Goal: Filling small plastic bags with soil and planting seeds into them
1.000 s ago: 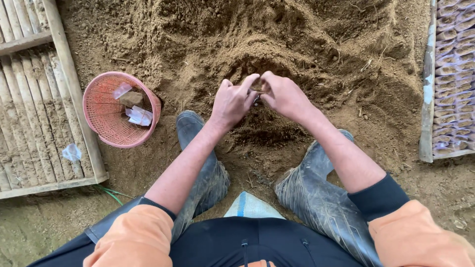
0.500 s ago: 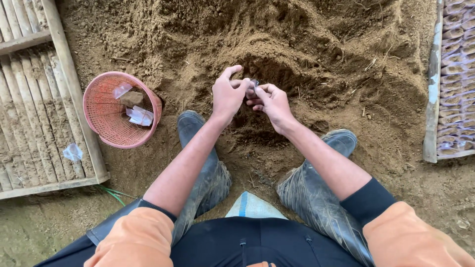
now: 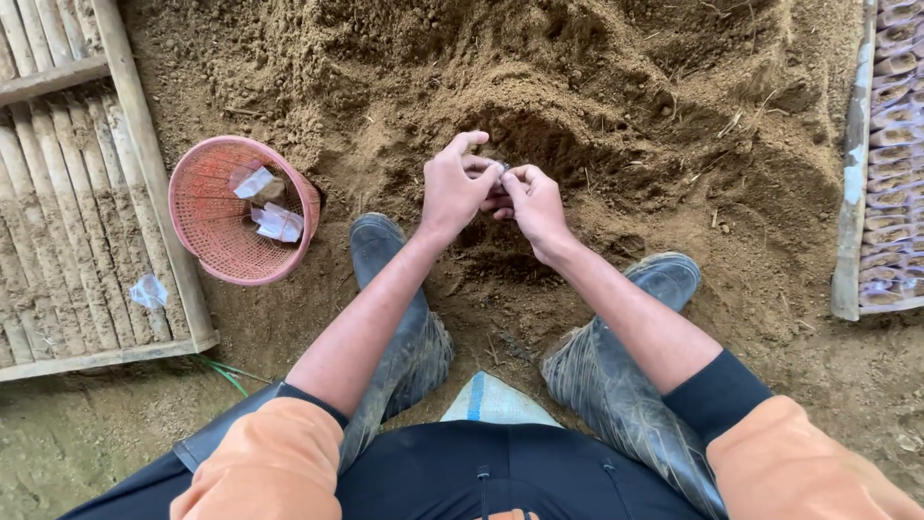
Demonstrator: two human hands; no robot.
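From my feed, the ground was all loose brown sandy soil point(image 3: 616, 106), heaped into a mound across the upper middle of the frame and flatter toward the bottom edge. At the left edge I saw a slatted bamboo panel in a weathered wooden frame point(image 3: 67, 221) lying flat. A second frame filled with rows of small pale bags point(image 3: 895, 154) ran down the right edge. Daylight was soft and even, without hard shadows.

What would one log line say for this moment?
left hand: pinching small item | right hand: pinching same item | under: soil mound | left side: pink basket
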